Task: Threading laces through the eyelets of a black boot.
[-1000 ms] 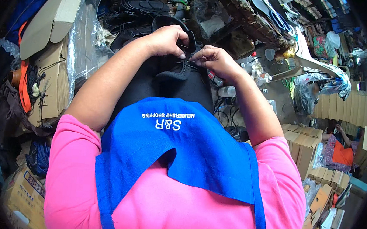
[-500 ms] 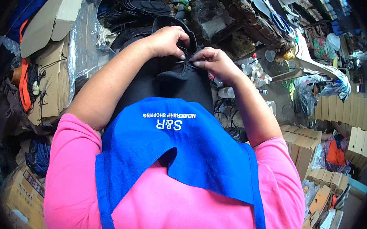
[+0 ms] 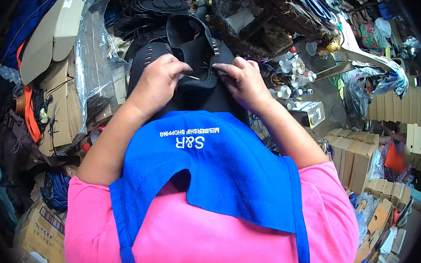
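Observation:
A black shoe upper [image 3: 196, 50] lies over my lap with its hollow facing up. Light stitches run along its right edge. My left hand [image 3: 163, 79] is closed at the near left of the upper, pinching a thin shiny needle [image 3: 191, 77] that points right across the opening. At the upper's right edge is my right hand [image 3: 243, 82], its thumb and forefinger drawn together; what lies between them is too small to make out. Several short light strands [image 3: 149, 56] show in a row on the black material beside my left hand.
A pile of black cut pieces [image 3: 155, 8] lies beyond my lap. Cardboard sheets [image 3: 64, 97] and clear plastic film [image 3: 91, 59] stand on the left. Small bottles [image 3: 295, 71] and a tin [image 3: 312, 114] sit at right, with stacked boxes [image 3: 350, 156] further over. Another person [image 3: 392, 154] is at far right.
My hands were close together at the shoe upper's edge and are now apart, the left lower and further left, the right slightly lower. The upper's opening now shows more fully.

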`<state>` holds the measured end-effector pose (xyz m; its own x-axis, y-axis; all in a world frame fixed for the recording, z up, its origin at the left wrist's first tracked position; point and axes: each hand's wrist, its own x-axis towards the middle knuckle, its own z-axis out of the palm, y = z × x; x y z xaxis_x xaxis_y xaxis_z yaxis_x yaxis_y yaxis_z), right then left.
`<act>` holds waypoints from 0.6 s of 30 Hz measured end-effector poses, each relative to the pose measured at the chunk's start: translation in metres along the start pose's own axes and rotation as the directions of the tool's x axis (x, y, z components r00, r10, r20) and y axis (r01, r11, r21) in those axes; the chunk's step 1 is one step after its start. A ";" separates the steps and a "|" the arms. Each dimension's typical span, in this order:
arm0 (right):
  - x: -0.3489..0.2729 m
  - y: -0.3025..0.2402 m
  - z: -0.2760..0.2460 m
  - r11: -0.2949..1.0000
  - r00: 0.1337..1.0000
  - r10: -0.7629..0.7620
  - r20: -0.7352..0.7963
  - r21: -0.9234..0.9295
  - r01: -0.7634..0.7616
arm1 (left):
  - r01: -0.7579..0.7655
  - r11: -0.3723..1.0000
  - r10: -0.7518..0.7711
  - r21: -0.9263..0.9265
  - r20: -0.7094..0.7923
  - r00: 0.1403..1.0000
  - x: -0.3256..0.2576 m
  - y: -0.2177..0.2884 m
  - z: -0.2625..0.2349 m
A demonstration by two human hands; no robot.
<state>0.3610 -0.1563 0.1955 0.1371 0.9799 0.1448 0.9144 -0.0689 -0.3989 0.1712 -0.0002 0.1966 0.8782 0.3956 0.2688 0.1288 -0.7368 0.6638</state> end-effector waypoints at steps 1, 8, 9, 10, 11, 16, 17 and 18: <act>-0.004 -0.001 0.003 1.000 1.000 0.001 -0.002 -0.001 -0.001 | -0.074 0.993 0.076 0.091 -0.016 0.997 -0.003 -0.002 0.004; -0.011 -0.006 0.005 0.997 0.998 -0.022 -0.057 -0.068 0.018 | -0.142 0.919 0.076 0.367 0.189 0.979 -0.013 -0.002 -0.013; -0.012 -0.007 0.005 0.996 0.998 -0.020 -0.056 -0.091 0.015 | -0.146 0.920 0.080 0.363 0.190 0.978 -0.012 -0.004 -0.022; -0.013 -0.008 0.005 0.994 0.998 -0.020 -0.056 -0.108 0.014 | -0.088 0.877 0.004 0.473 0.175 0.985 -0.012 -0.006 -0.032; -0.014 -0.009 0.006 0.994 0.998 -0.018 -0.058 -0.106 0.012 | -0.031 0.817 -0.069 0.575 0.151 0.986 -0.011 -0.007 -0.037; -0.012 -0.013 0.007 0.984 0.996 -0.029 -0.080 -0.178 0.015 | -0.015 0.874 0.000 0.486 0.031 1.000 -0.012 0.004 -0.024; -0.012 -0.013 0.008 0.984 0.996 -0.031 -0.080 -0.178 0.016 | -0.058 0.896 0.042 0.440 0.046 0.998 -0.014 0.006 -0.014; -0.011 -0.012 0.007 0.988 0.997 -0.031 -0.077 -0.154 0.019 | -0.048 0.895 0.039 0.444 0.030 0.999 -0.015 0.006 -0.006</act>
<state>0.3454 -0.1651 0.1923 0.1375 0.9643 0.2265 0.9646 -0.0784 -0.2518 0.1565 -0.0071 0.2008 0.8959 0.3502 0.2734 0.2776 -0.9217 0.2709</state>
